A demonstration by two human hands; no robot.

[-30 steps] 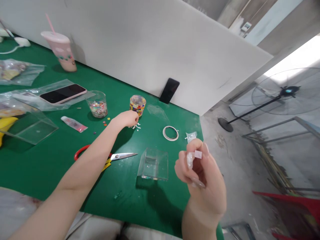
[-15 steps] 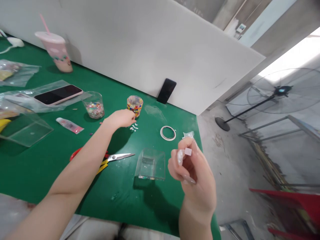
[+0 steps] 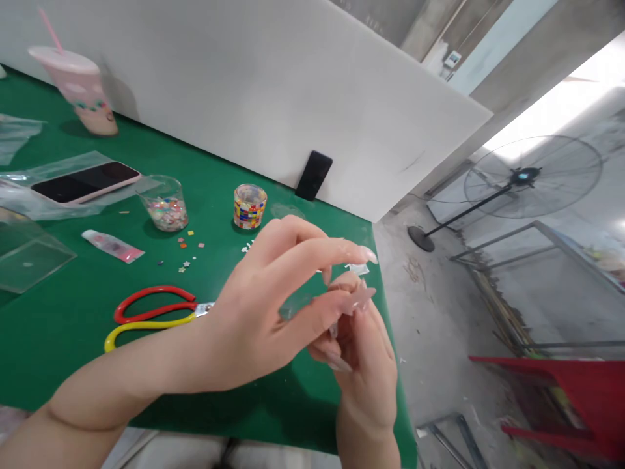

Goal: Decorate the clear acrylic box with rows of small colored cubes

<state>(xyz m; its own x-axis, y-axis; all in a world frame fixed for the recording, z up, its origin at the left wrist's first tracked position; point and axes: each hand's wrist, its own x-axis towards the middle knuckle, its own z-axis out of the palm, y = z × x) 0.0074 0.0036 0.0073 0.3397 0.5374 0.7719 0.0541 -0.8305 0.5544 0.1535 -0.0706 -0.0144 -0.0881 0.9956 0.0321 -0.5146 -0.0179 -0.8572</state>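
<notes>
My left hand (image 3: 278,293) reaches across to the right, its fingers spread and its thumb touching the fingertips of my right hand (image 3: 364,345). No object shows between the left fingers. My right hand is curled closed around a small clear piece (image 3: 333,330), which is partly hidden. A short glass (image 3: 250,207) covered in coloured squares stands behind my left hand. Small white pieces (image 3: 247,247) lie in front of it. To the left is a clear cup (image 3: 168,212) of colourful bits. Red and yellow handled scissors (image 3: 156,312) lie beside my left wrist.
On the green table (image 3: 205,417) are a pink tube (image 3: 113,246), a phone (image 3: 86,182) on plastic, a pink drink cup (image 3: 83,91) and a clear box (image 3: 39,260). A dark phone (image 3: 314,175) leans on the white panel. A fan (image 3: 525,176) stands at right.
My left hand has left the coloured glass and come right and nearer, over to my right hand. The view has shifted right. The small pale square no longer shows at my right fingertips.
</notes>
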